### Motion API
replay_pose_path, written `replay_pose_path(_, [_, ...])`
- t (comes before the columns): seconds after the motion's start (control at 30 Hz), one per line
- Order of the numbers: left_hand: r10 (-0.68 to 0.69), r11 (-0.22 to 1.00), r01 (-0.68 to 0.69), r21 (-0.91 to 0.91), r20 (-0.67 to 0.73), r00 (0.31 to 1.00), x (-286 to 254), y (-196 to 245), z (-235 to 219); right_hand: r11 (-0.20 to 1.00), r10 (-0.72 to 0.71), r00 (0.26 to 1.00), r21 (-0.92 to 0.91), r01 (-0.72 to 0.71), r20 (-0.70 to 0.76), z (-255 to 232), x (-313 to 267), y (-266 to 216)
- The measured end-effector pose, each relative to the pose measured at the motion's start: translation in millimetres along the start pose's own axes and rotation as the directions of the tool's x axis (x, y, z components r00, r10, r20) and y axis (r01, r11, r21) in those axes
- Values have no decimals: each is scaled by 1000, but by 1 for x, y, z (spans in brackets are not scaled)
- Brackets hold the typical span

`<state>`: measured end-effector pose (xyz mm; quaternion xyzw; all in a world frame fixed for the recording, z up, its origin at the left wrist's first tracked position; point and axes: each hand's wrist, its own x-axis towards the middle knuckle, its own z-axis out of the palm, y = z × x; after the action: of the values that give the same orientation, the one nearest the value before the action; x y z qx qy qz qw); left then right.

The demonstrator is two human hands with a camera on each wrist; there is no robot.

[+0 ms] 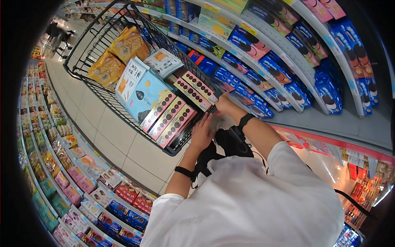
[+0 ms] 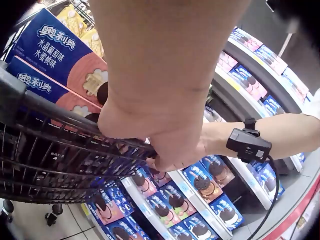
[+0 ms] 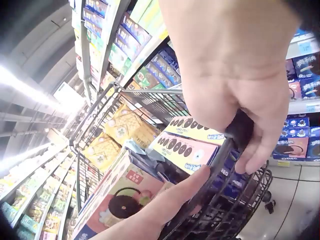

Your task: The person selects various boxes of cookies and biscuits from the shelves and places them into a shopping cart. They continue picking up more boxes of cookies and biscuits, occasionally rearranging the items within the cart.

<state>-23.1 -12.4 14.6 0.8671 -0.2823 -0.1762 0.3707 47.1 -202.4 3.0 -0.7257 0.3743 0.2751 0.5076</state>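
Observation:
A black wire shopping cart (image 1: 131,119) stands before me. My right hand (image 1: 224,103) grips its black handle (image 3: 242,131) near one end, the fingers curled round it in the right wrist view. Lower along the same bar rests my left hand (image 1: 201,133), its visible fingers fairly straight. In the left wrist view its fingertips are hidden behind the wrist. Near both hands the cart holds several pink and yellow cookie boxes (image 1: 173,121), with blue sides (image 2: 60,45). Beyond them lie a light blue bag (image 1: 142,92), a whitish pack (image 1: 163,62) and yellow packs (image 1: 128,44).
Shelves of blue cookie packs (image 1: 242,88) run close along the cart's right side. Another stocked shelf (image 1: 61,164) curves along the left, across a tiled floor (image 1: 113,138). Farther up the aisle stands another cart (image 1: 49,45).

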Motion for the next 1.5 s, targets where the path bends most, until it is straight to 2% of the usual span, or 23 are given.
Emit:
replay_pose_path(0.2, [-2,998,7,56,-84,996,48,-3,-9,976,-215,974,-58,211,-68,-10,40,-25])
replay_pose_path(0.27, [-16,997,27,78,-137,990,65,-7,-11,863,-487,839,-284,418,-245,-6,65,-28])
replay_pose_path(0.33, [-27,994,45,95,-181,983,75,-11,-14,862,-498,832,-243,445,-243,-8,66,-46])
replay_pose_path(0.43, [-130,972,164,166,-203,971,84,-13,-21,853,-518,826,-204,481,-221,-12,72,-63])
replay_pose_path(0.6, [-248,950,266,165,-118,961,109,-25,-41,780,-626,762,-113,616,-164,-9,105,-79])
replay_pose_path(0.67, [-307,935,319,153,-98,947,119,-30,-46,844,-535,845,50,535,-20,-11,112,-79])
replay_pose_path(0.7, [-343,926,350,142,-73,936,124,-34,-50,836,-547,837,40,547,-8,-18,113,-81])
replay_pose_path(0.77, [-388,913,394,110,-69,919,129,-40,-57,799,-584,799,-74,597,141,-41,112,-84])
replay_pose_path(0.8, [-376,917,380,118,-58,925,132,-44,-61,781,-555,829,-297,549,72,-54,107,-93])
replay_pose_path(0.87, [-377,919,378,114,-27,926,136,-47,-69,615,-774,619,-395,683,-133,-71,145,-82])
replay_pose_path(0.93, [-368,922,372,107,-53,928,141,-55,-73,569,-779,586,-640,516,-221,-110,115,-118])
replay_pose_path(0.97, [-356,925,361,117,-63,932,145,-60,-74,495,-817,513,-775,392,-263,-122,117,-128])
replay_pose_path(1.03, [-343,932,350,97,-82,936,151,-67,-78,399,-874,421,-854,336,-243,-151,112,-152])
replay_pose_path(1.07, [-349,929,357,101,-89,933,155,-69,-80,381,-880,414,-867,322,-233,-155,112,-161])
replay_pose_path(1.13, [-357,928,363,84,-81,931,163,-78,-88,372,-782,586,-913,168,-211,-160,110,-171])
replay_pose_path(1.17, [-342,936,346,64,-73,937,165,-82,-91,367,-779,587,-920,141,-221,-161,110,-170])
replay_pose_path(1.23, [-337,941,339,15,-59,939,170,-93,-102,315,-849,485,-937,148,-209,-155,108,-177])
replay_pose_path(1.27, [-327,945,328,9,-61,943,172,-99,-106,391,-777,563,-917,78,-283,-153,108,-182])
replay_pose_path(1.3, [-319,948,319,-9,-43,947,173,-103,-111,387,-767,572,-920,54,-290,-153,107,-186])
replay_pose_path(1.37, [-338,941,337,-15,-31,941,182,-109,-119,578,-577,698,-816,-19,-425,-160,120,-199])
replay_pose_path(1.4, [-343,939,343,-5,-35,939,185,-109,-125,579,-571,694,-815,-39,-439,-163,123,-208])
replay_pose_path(1.47, [-338,941,338,-17,-29,941,191,-112,-139,706,-347,828,-704,-79,-441,-170,129,-217])
replay_pose_path(1.5, [-349,937,348,-22,-38,936,193,-112,-142,705,-331,826,-701,-105,-456,-172,140,-213])
